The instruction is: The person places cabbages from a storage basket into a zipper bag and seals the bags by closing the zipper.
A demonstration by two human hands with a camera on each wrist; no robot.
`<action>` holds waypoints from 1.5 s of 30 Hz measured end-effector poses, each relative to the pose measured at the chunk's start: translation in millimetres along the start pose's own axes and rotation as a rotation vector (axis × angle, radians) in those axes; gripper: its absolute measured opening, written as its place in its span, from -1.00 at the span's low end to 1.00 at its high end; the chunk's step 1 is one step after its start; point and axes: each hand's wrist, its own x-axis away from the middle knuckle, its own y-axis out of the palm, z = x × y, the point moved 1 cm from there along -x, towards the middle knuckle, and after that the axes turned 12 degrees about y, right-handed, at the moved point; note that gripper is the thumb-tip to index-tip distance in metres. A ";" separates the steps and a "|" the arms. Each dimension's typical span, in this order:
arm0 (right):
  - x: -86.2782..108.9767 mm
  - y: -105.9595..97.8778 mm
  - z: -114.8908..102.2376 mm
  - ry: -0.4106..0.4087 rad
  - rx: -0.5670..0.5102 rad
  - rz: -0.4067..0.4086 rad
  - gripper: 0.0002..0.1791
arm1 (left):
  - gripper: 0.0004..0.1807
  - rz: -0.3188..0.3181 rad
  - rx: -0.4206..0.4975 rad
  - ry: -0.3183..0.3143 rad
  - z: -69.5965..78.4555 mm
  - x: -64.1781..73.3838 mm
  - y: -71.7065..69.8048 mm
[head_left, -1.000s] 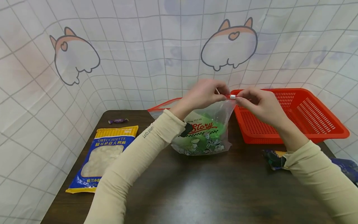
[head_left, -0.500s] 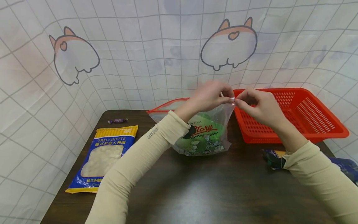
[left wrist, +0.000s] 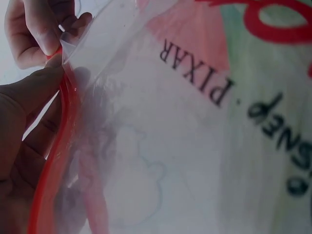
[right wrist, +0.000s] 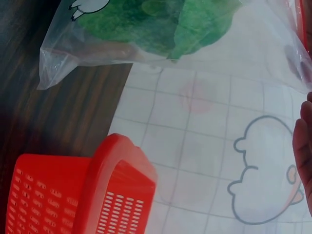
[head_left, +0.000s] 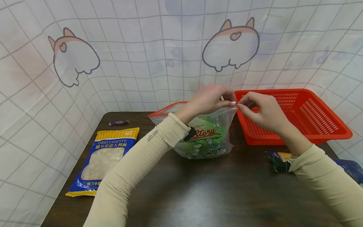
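Observation:
A translucent zip bag (head_left: 210,143) with a red-edged mouth and "Story" print stands on the dark table, something green and leafy (right wrist: 204,29) inside. At the mouth's right end, my left hand (head_left: 208,99) pinches the edge by a small white slider (head_left: 233,102), mostly covered by its fingers. Close beside it, my right hand (head_left: 263,110) pinches the bag's top right corner between thumb and forefinger. The left wrist view shows the red zip strip (left wrist: 68,97) running between both hands' fingers. Toward the left, the mouth gapes; my left forearm hides part of the bag.
A red perforated basket (head_left: 337,126) stands right of the bag, behind my right wrist. On the left lie a blue and yellow orecchiette packet (head_left: 106,162) and a purple wrapped candy (head_left: 118,123). A dark packet (head_left: 276,160) lies partly under my right forearm. A patterned curtain (head_left: 181,47) hangs behind.
My left hand moved right onto the white slider, then dipped slightly with the bag's corner. My right hand kept its pinch and sank a little. The mouth's left part shows a wider gap.

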 end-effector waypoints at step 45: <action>0.8 -11.0 -0.3 0.071 0.068 0.056 -0.91 | -0.87 0.077 -0.025 0.008 -19.1 38.8 -17.8</action>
